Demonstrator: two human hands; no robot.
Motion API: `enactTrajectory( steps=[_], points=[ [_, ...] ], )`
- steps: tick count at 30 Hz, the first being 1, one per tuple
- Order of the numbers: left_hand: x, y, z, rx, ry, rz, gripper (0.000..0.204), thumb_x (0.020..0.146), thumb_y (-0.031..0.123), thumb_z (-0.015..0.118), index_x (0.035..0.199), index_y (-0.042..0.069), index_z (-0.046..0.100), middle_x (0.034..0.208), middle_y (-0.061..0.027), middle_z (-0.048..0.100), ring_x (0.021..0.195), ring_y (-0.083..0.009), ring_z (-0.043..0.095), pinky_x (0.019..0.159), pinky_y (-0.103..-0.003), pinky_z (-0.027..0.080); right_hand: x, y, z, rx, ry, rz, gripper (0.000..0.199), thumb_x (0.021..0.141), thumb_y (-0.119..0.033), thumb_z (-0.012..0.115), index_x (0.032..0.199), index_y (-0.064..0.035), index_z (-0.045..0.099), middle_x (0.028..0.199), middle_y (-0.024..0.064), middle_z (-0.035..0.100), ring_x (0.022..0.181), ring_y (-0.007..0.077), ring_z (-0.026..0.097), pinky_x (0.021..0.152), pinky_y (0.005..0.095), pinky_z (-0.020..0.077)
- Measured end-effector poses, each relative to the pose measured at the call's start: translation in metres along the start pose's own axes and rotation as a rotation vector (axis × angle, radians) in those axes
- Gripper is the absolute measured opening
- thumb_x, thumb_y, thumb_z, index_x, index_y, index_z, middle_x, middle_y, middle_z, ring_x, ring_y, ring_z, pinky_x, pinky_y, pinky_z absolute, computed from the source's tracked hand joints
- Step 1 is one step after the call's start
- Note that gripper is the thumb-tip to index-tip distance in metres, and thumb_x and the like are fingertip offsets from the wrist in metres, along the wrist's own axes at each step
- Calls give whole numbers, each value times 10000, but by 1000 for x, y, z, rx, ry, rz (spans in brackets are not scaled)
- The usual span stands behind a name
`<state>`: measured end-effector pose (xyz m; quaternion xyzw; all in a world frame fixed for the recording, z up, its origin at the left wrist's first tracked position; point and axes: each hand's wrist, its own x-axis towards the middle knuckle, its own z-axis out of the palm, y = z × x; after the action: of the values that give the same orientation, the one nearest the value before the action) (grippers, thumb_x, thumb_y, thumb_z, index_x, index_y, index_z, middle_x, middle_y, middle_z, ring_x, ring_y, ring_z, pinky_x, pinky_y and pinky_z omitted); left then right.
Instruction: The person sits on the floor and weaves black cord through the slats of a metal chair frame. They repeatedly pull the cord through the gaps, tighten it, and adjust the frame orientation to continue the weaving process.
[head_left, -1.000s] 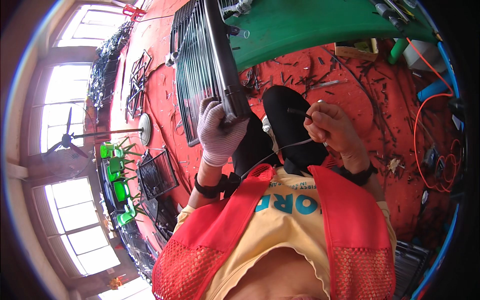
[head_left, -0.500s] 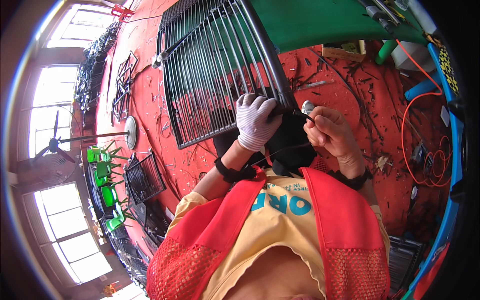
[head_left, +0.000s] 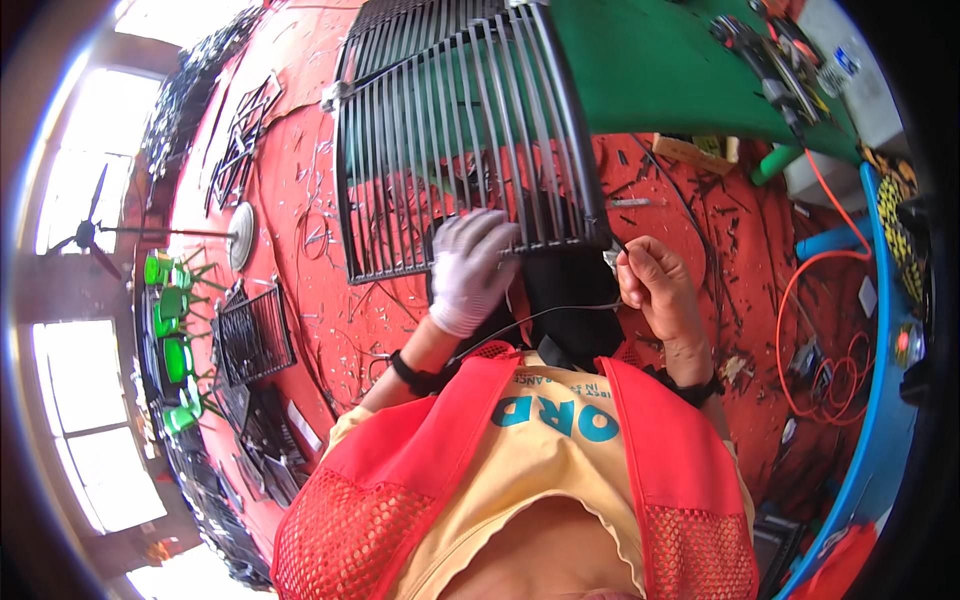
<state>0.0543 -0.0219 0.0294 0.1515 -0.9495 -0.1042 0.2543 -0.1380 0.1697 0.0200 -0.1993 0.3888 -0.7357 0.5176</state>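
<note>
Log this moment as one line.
left hand: gloved, on slatted black frame, at its near edge | right hand: bare, pinching dark strip beside frame's corner

The black slatted frame [head_left: 465, 150], which one second ago was seen almost from its side, has turned and now shows its slats broadly. The gloved left hand [head_left: 472, 272] has moved from the near right corner leftward along the near edge. The right hand [head_left: 660, 290], earlier apart, is now just beside this corner.
</note>
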Motion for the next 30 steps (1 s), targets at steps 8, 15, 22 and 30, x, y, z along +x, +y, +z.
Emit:
enactTrajectory(
  steps=[8,15,22,30],
  points=[
    [-170,-161,-40,-299,914,-1303,564,888,392,623,1250,-26,509,1204,-125,578,1048,-236,546,929,-368,420,18,29,12,-629,361,-271,133,946,-154,568,911,-27,580,803,-12,539,700,62,513,611,200,433],
    [-179,-182,0,-1658,938,-1380,898,824,649,528,1399,9,272,1458,-174,328,1327,-364,341,1086,-493,306,36,20,-5,-616,429,-396,176,948,-142,562,998,22,604,1161,77,561,914,91,552,814,227,450],
    [-150,-206,31,-1990,1067,-978,523,942,514,423,1184,82,591,1138,-124,636,1056,-333,584,969,-516,437,67,20,-3,-560,266,-211,184,944,-197,579,973,-20,622,864,11,629,813,73,552,782,225,421],
    [-173,-183,16,-1963,1094,-1016,472,926,483,493,1145,82,614,1095,-111,654,1015,-303,607,915,-461,481,23,41,-7,-543,282,-194,189,950,-208,568,958,-24,608,869,23,625,794,97,585,781,232,447]
  ],
)
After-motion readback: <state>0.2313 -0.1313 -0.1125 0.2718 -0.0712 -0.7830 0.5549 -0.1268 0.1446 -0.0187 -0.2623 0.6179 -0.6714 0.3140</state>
